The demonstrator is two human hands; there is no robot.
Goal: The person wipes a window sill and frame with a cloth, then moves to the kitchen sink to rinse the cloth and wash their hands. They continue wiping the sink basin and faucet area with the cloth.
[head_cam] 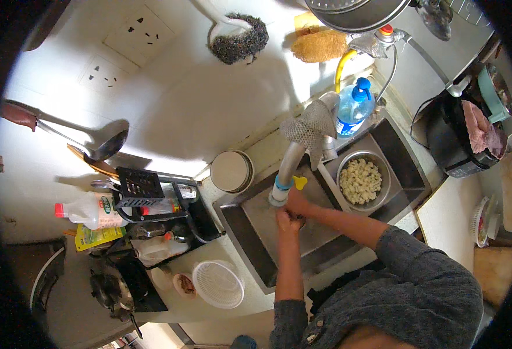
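My left hand (289,221) and my right hand (298,206) meet over the left basin of a stainless steel sink (264,227), directly beneath the faucet's end (278,196). They touch each other, and a small dark patch shows between them; whether they hold something is hidden. A grey mesh cloth (310,128) hangs over the faucet, with a yellow tab (300,182) at its spout. In the right basin sits a round metal bowl (386,192) of pale cauliflower-like pieces (360,181), to the right of my hands.
Behind the sink stands a blue pump bottle (355,107). Left are stacked round containers (230,171), a white plastic basket (218,283), and a black rack (186,218) with bottles. A black cooker (450,135) with a pink cloth (478,126) stands right, near a white board (450,218).
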